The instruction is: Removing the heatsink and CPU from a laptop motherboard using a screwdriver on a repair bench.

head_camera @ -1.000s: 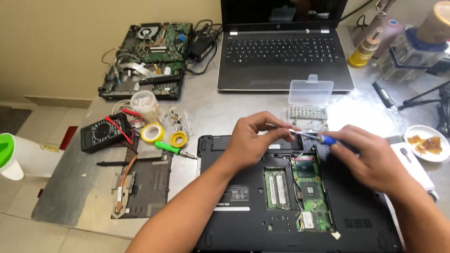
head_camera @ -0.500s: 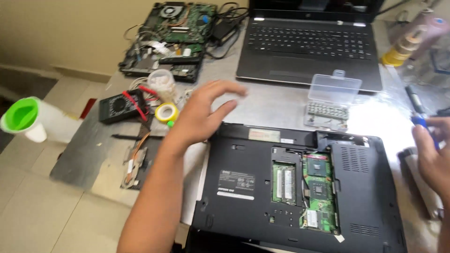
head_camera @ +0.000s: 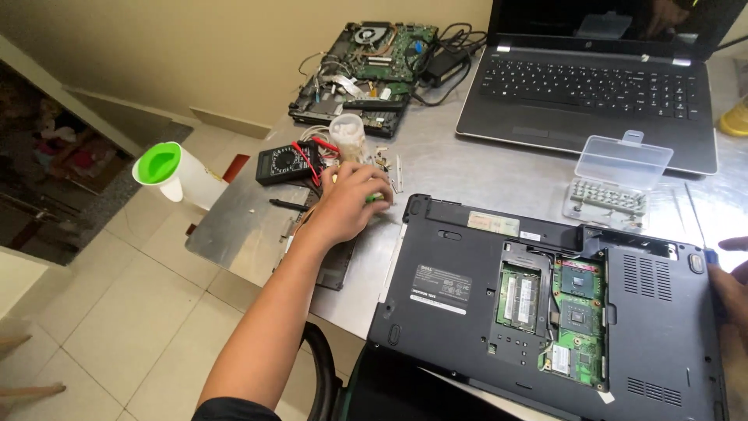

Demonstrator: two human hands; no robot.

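Note:
A black laptop lies upside down in front of me, its bottom cover off over the green circuit board and memory. My left hand reaches left of it among small parts on the table. Its fingers are curled down over a green-handled screwdriver, of which only a bit of green shows. My right hand is at the frame's right edge, over the laptop's right corner. It holds a blue-handled screwdriver whose thin shaft points up and away.
A clear plastic screw box stands open behind the black laptop. An open grey laptop is at the back, with a stripped circuit board and cables to its left. A multimeter and a plastic cup are near the table's left edge. A green-topped jug stands on the floor.
My left hand has left the laptop's open compartment and swung left to the small parts by the multimeter. My right hand has drawn back to the right with the screwdriver. My view has shifted left.

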